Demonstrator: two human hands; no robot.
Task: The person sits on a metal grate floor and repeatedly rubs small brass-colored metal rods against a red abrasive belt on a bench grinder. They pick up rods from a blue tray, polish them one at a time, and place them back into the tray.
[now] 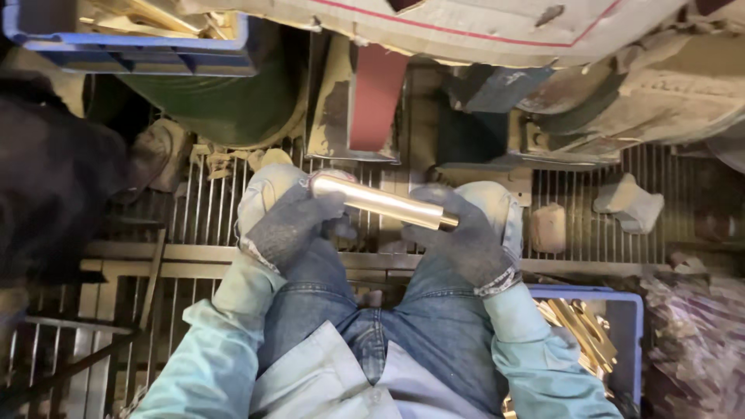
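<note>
The left hand (pixel 291 221) and right hand (pixel 458 233), both gloved, grip 1 brass tube (pixel 384 201) below the red sanding belt (pixel 376 97). Risk: gloves may snag if the belt runs; polished brass may slip.

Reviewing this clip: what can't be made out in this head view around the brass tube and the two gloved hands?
- Brass tube: its ends are covered by the left hand and right hand.
- Fingertips: hidden by dark gloves.
- Blue crate of brass parts: cut off by the right sleeve and bottom edge.
- Sanding belt: top hidden by cardboard.
</note>
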